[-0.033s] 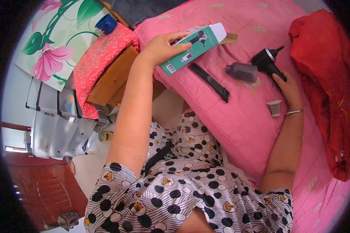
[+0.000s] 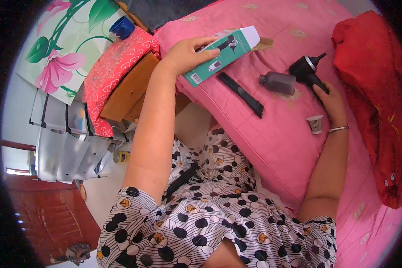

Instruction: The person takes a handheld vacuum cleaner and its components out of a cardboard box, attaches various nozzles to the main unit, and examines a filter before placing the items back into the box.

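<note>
The left hand (image 2: pixel 187 57) gripped the teal box (image 2: pixel 231 50); the right hand (image 2: pixel 334 102) held the black device (image 2: pixel 303 69) by its handle (image 2: pixel 313 81), nozzle (image 2: pixel 318 58) ahead of the hand, while the grey cup (image 2: pixel 279 83) and brush attachment (image 2: pixel 240 94) lay left of that hand

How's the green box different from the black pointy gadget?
The green box has flat sides; the black gadget has a thin tip. The box has a white flap; the gadget, a silvery ring. The left hand grips the box; the right hand grips the gadget. Both are held.
</note>
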{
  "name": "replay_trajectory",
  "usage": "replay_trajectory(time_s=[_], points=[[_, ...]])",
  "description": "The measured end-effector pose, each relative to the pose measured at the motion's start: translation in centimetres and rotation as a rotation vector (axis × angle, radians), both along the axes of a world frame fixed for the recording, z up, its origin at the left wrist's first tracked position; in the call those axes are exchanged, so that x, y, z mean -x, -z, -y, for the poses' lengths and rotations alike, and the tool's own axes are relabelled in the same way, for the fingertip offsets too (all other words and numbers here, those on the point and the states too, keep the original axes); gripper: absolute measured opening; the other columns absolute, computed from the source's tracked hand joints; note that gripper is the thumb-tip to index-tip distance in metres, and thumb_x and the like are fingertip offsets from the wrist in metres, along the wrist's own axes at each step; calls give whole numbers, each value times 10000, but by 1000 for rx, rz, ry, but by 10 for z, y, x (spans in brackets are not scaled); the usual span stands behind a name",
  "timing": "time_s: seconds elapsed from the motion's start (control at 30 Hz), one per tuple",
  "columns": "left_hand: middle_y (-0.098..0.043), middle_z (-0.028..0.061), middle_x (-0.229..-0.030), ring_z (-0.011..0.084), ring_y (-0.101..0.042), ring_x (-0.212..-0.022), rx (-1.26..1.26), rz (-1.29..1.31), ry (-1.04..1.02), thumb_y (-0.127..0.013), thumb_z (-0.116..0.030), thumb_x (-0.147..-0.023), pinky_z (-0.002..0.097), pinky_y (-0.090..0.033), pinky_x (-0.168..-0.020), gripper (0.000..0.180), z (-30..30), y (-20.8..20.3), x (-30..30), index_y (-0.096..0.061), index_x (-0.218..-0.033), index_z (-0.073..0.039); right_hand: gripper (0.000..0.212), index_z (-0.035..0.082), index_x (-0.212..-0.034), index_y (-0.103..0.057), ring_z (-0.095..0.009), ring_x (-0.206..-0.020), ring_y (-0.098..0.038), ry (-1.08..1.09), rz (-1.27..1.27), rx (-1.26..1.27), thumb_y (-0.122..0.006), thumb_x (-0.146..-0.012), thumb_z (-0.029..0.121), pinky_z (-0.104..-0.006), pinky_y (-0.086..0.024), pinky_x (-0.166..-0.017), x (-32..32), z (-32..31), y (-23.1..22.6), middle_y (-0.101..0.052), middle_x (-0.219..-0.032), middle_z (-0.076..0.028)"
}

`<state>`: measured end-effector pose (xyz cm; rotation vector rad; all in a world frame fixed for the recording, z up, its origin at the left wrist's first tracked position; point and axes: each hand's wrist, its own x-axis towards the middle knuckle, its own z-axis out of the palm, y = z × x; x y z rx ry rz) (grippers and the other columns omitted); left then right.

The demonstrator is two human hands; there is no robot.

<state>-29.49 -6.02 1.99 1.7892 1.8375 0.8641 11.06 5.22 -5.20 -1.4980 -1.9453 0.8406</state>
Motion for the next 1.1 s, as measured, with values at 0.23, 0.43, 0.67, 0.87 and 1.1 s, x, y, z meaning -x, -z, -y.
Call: replay_trajectory(time_s=[0.23,0.43,0.67,0.87,1.1], points=[[-644,35,-1104,121,-591,-985,2,112,16,-687,-314,-838,270,-468,-869,500,1,0,5,-565,-1279,-114,392,-3,-1042,-617,-162,-725,-569,-15,-14,23,-674,-823,317,-303,-463,-650,0,-3,2,-630,-831,-59],[-648,34,-1081,114,-592,-961,-20,129,16,-686,-315,-841,267,-472,-850,489,4,0,9,-574,-1271,-111,451,0,-1113,-609,-220,-852,-619,1,12,-10,-669,-820,337,-334,-483,-764,3,-3,7,-658,-960,-130],[-655,28,-1048,113,-597,-923,-19,138,-22,-692,-340,-833,261,-475,-824,486,8,-3,11,-591,-1251,-112,488,1,-1148,-600,-228,-877,-621,-1,53,21,-663,-821,358,-336,-481,-785,2,-5,9,-661,-985,-138],[-663,26,-1014,112,-600,-893,-14,114,-94,-681,-371,-837,264,-478,-804,485,11,-5,10,-596,-1248,-128,390,-6,-1080,-613,-92,-753,-503,2,24,-33,-649,-848,305,-230,-427,-668,5,-1,12,-574,-859,10],[-653,97,-1117,164,-602,-1017,-32,187,-34,-713,-361,-799,266,-456,-884,523,10,0,11,-594,-1242,-111,426,-3,-1093,-619,-220,-837,-618,6,63,-5,-673,-826,324,-337,-481,-757,7,8,-4,-667,-945,-111]])
